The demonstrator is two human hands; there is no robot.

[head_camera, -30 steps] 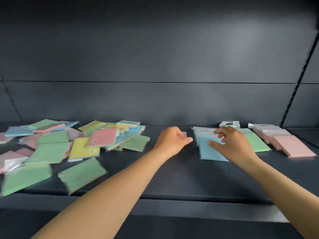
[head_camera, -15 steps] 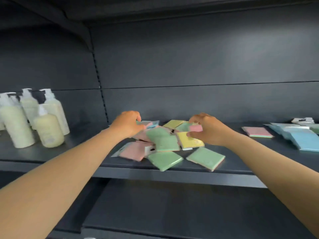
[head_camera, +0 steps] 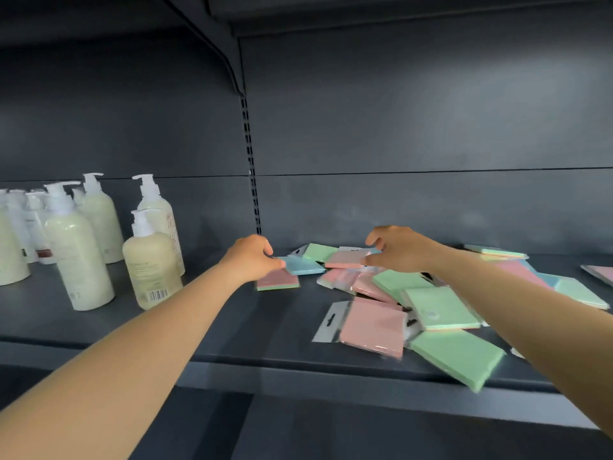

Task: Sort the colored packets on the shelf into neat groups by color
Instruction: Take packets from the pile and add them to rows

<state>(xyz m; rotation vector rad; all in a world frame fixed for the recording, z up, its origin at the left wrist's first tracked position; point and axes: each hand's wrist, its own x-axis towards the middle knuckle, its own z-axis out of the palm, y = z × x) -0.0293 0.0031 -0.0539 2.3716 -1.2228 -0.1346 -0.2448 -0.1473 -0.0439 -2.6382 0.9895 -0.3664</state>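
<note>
Blue packet (head_camera: pixel 303 265) now pinched at its near-left corner in the left hand's (head_camera: pixel 252 257) grip, lying atop a pink packet (head_camera: pixel 278 281) at the left edge of the pile. Half a second ago that hand was only reaching into the heap, so a pick has begun.

Right hand (head_camera: pixel 399 249) hovers over a second pink packet (head_camera: pixel 346 259), fingers curled and apart, nothing clamped yet; it has shifted back from the yellow packet it was touching.

Mixed pile (head_camera: pixel 428 303) of green and pink packets remains jumbled across the shelf (head_camera: pixel 232 327); one green packet (head_camera: pixel 459 355) overhangs the front lip.

View has swung left: pump bottles (head_camera: pixel 83 247) loom larger, and the sorted blue stack has left frame. Judged: sorting far from done.
</note>
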